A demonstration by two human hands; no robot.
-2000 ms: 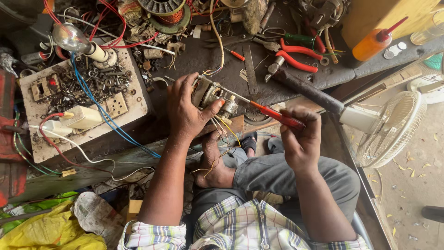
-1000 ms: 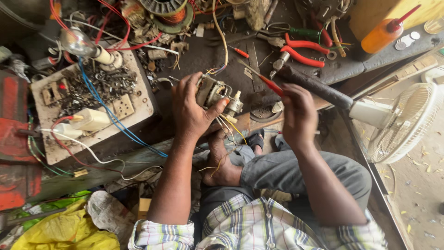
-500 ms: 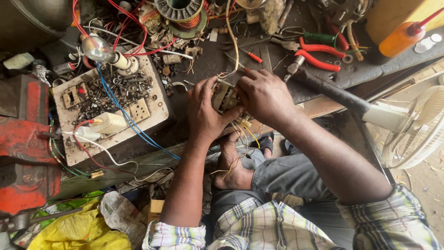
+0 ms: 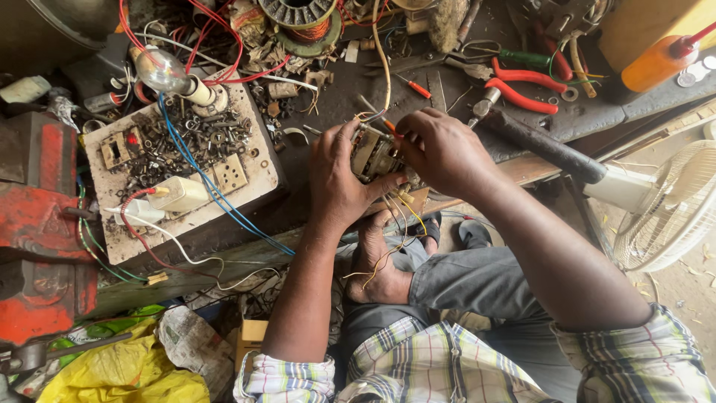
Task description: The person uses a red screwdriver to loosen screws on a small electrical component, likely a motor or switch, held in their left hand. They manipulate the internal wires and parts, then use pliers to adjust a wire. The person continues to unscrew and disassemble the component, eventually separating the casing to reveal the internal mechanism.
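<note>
Left hand wrapped around a small electrical part, a boxy metal-and-cream piece with loose yellow wires trailing down from it; fingers narrow, closed on its left side and underside, thumb reaching beneath. Right hand pressed to the same part from the right, fingers curled tight over its top edge, pinching an orange-handled screwdriver whose tip is hidden between both sets of fingers. Part held just above the near edge of the dark bench, over a bare foot on a raised knee. Left of the left fingers: a dirty white switchboard heaped with screws and nuts, a glass bulb at its far corner, blue wire running across it. Beyond the right fingers: red-handled pliers and a small red screwdriver. Right of the right fingers: a dark handle, an orange squeeze bottle and a white fan guard. Far left: a red vise.
</note>
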